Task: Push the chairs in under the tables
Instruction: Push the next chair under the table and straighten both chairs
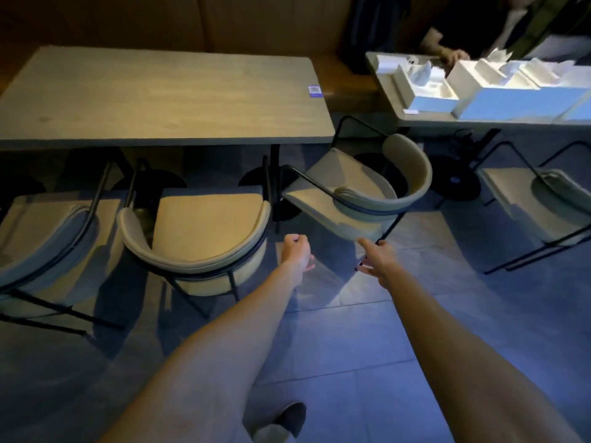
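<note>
1. near the right end of the long table (pixel 160 100), an angled chair (pixel 361 193) stands turned askew, pulled out from under the tabletop.
2. left hand (pixel 296 252) hangs loosely curled, holding nothing, between that chair and the middle chair (pixel 198 238).
3. right hand (pixel 375 259) reaches with fingers spread, its fingertip at the angled chair's near edge.
4. white boxes (pixel 479 87) crowd the far-right table (pixel 415 121).

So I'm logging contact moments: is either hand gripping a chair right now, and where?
Neither. The left hand is loosely curled in the air beside the middle chair; the right hand reaches open toward the angled chair, not gripping it.
</note>
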A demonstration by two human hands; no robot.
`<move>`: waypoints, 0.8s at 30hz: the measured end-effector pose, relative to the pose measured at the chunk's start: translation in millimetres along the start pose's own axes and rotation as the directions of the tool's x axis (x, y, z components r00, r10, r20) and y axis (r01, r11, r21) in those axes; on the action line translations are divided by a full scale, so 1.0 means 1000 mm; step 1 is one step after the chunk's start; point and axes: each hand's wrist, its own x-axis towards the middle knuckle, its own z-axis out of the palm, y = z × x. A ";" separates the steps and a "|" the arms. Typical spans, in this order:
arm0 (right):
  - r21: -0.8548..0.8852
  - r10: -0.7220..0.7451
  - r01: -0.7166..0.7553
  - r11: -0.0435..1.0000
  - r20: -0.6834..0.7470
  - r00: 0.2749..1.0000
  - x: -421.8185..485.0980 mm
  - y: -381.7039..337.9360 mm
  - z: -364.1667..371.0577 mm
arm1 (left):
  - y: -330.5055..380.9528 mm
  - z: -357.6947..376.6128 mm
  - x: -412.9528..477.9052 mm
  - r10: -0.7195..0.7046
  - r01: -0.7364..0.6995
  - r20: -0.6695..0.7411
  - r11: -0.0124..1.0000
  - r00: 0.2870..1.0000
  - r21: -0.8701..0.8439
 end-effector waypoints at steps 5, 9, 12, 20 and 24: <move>-0.007 0.016 -0.015 1.000 0.032 0.999 0.035 -0.014 -0.059 | 0.004 0.076 0.016 -0.003 0.003 0.041 1.000 0.999 -0.008; -0.025 0.043 -0.043 0.999 0.009 0.999 0.077 -0.024 -0.094 | 0.010 0.136 0.041 -0.028 0.030 0.050 0.999 0.998 -0.027; -0.039 0.056 -0.056 0.998 0.004 0.998 0.117 -0.033 -0.119 | 0.011 0.181 0.063 -0.058 0.060 0.056 0.998 0.997 -0.036; -0.078 0.043 -0.041 0.996 0.021 0.999 0.217 -0.082 -0.192 | 0.039 0.305 0.105 -0.147 0.148 0.035 0.988 0.989 -0.034; -0.139 0.066 -0.058 0.989 0.050 0.997 0.262 -0.095 -0.216 | 0.049 0.357 0.120 -0.172 0.172 0.016 0.985 0.985 -0.028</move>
